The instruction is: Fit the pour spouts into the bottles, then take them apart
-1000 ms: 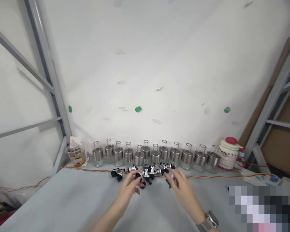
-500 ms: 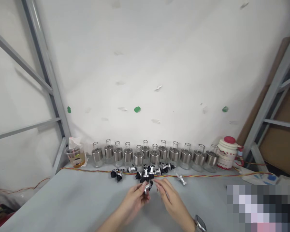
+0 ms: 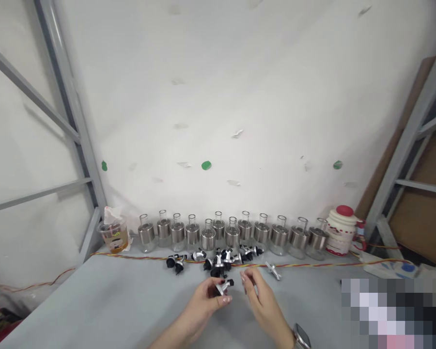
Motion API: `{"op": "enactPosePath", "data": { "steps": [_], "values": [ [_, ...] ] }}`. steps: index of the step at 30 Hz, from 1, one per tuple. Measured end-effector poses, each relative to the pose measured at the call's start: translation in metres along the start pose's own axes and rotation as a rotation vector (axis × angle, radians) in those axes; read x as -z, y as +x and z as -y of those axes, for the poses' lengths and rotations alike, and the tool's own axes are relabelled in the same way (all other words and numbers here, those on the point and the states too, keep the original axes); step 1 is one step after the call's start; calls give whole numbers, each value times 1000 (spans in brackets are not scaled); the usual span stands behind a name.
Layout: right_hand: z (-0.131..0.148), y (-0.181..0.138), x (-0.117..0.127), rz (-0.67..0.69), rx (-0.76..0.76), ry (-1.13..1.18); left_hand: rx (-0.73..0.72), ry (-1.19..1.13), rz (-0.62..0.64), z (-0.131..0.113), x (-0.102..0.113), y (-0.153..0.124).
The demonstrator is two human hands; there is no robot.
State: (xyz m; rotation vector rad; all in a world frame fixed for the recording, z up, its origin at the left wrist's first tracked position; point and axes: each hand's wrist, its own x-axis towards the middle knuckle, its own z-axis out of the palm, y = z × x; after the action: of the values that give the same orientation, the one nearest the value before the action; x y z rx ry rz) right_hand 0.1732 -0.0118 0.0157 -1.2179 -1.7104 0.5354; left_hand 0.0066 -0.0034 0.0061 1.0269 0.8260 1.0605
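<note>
A white wall (image 3: 276, 97) rises at the far side, behind a grey table (image 3: 105, 300). Along the table's far edge stand twelve metal-sleeved glass bottles (image 3: 178, 228). Nearer lie loose black-and-silver spouts (image 3: 219, 262). Nearest are the left hand (image 3: 202, 300), thumb and fingers clamped on one silver spout (image 3: 223, 288), and the right hand (image 3: 259, 293), just right of it, fingers curled (whether they pinch anything, I cannot tell).

My left hand (image 3: 203, 300) at 6 o'clock, digits bent in a pinch, left forearm (image 3: 178, 328) slanting from 7 o'clock, my right hand (image 3: 259, 294) at 5 o'clock, fingers bent, tips toward 11, grip unclear, right wrist (image 3: 281, 327) below, hands apart
</note>
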Motion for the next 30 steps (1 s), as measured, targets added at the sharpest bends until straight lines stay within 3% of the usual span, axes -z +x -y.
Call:
{"op": "enactPosePath", "data": {
  "steps": [4, 8, 14, 21, 25, 30],
  "values": [
    [-5, 0, -5, 72, 31, -76, -139, 154, -62, 2, 1, 4],
    [-9, 0, -14, 153, -22, -48, -175, 231, -99, 6, -2, 2],
    [-20, 1, -32, 185, -229, 244, -237, 456, -181, 16, -1, 1],
    [-23, 4, -37, 186, -401, 488, -281, 726, -201, 7, -3, -6],
    [-20, 5, -33, 149, -388, 464, -239, 739, -191, 8, -8, -9],
    [-21, 5, -32, 135, -347, 372, 0, 572, -113, 16, -14, -8]
  ]
}}
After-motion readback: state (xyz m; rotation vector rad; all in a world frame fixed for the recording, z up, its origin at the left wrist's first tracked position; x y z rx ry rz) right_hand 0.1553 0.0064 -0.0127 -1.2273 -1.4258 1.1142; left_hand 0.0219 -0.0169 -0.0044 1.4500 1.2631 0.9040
